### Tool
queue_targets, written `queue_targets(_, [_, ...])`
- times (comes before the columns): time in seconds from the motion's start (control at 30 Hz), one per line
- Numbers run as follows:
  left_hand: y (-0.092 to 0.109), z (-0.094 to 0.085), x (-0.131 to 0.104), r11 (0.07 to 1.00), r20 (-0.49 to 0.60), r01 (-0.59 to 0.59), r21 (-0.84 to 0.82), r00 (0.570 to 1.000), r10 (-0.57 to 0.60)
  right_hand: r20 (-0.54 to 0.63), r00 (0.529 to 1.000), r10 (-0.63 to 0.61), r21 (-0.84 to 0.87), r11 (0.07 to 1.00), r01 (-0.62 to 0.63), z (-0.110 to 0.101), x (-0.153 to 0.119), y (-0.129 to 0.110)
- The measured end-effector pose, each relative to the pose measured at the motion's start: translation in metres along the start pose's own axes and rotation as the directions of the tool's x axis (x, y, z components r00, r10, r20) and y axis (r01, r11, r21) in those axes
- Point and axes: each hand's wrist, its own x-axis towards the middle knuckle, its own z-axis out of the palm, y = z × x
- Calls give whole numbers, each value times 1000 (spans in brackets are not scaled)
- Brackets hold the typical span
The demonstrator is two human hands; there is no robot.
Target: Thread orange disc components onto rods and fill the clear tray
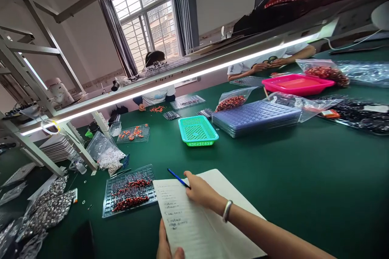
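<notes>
An open notebook with handwriting on its left page lies tilted in front of me. My left hand grips its lower left edge, with the thumb over the page. My right hand, a silver bangle at its wrist, rests over the notebook near the top and is closed on a blue pen that points up and to the left. The right fingertips are partly hidden. Left of the notebook, touching or very near its edge, sits a clear tray of small red-and-black parts with wire-like leads.
A turquoise basket stands ahead, beside stacked clear trays. A pink tray and bagged red parts are at right. Bags of metal parts lie left. A lit shelf crosses above; two people sit beyond it.
</notes>
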Motion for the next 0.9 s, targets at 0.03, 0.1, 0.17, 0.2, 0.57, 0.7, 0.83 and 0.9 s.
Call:
queue_targets(0.03, [1, 3, -1, 1000, -8, 20, 6, 1000, -19, -19, 1000, 14, 45, 999, -13, -3, 7, 0])
queue_targets(0.1, [2, 10, -5, 998, -32, 69, 5, 997, -68, -30, 999, 34, 161, 987, -28, -5, 12, 2])
queue_targets(0.17, [4, 21, -7, 993, -50, 115, 0, 992, -115, -36, 998, 42, 300, 953, -29, 0, 3, 5])
queue_targets(0.2, [4, 26, -8, 991, -51, 134, 1, 990, -134, -44, 998, 49, 366, 930, -29, 5, -5, 7])
queue_targets(0.57, [21, 20, -35, 737, 30, -30, 675, 999, 13, -2, 999, 39, 594, 804, -30, 33, -56, 24])
queue_targets(0.7, [26, 9, -51, 542, 178, -204, 815, 979, 101, 52, 999, -6, 539, 842, -23, 34, -55, 27])
queue_targets(0.83, [14, 22, -48, 459, 412, -404, 791, 907, 88, 97, 994, -53, 487, 874, -1, 33, -57, 34])
queue_targets(0.9, [4, 32, -43, 427, 520, -505, 750, 849, 91, 118, 990, -72, 467, 884, 9, 31, -57, 36])
